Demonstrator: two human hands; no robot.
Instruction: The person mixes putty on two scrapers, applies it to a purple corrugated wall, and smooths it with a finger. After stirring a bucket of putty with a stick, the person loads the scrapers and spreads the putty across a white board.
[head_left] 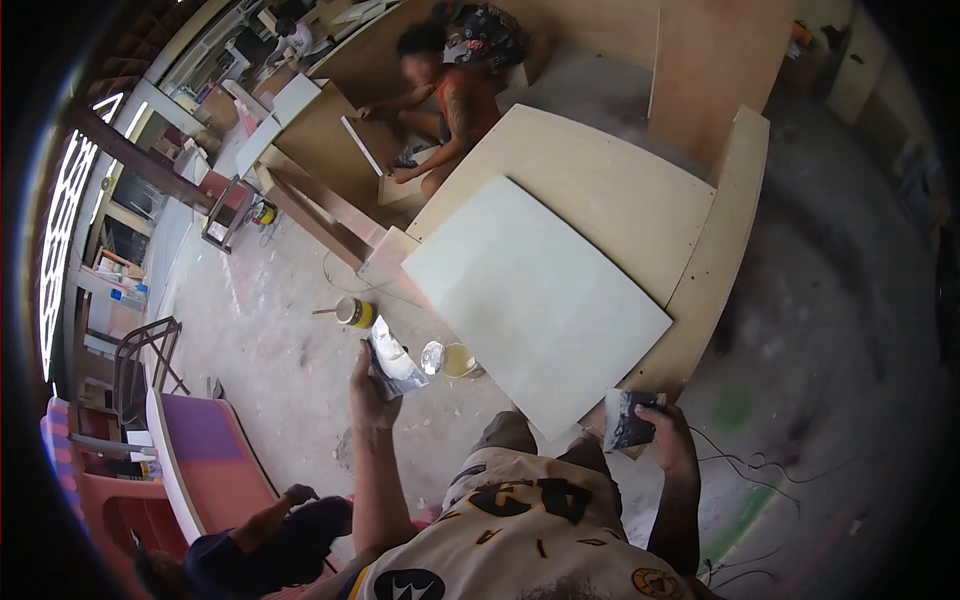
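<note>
My left hand (374, 393) is closed on a flat plate (393, 352) that carries a white, shiny smear and is tilted over the floor. On the right, my right hand (668, 430) grips a dark, white-stained flat piece (629, 419) beside the lower right corner of a pale board. That pale square board (540, 300) lies on a larger plywood panel (570, 160) in front of me. On the floor near my left hand stand a yellow-labelled can (355, 312) and a clear container (459, 361) with a round lid (433, 357) next to it.
A person in orange (465, 110) crouches behind the panel, holding a board. Another person in dark clothes (270, 545) is at the lower left, by a pink-and-purple panel (215, 450). Black cables (745, 462) run over the floor at right. A metal frame (145, 365) stands at far left.
</note>
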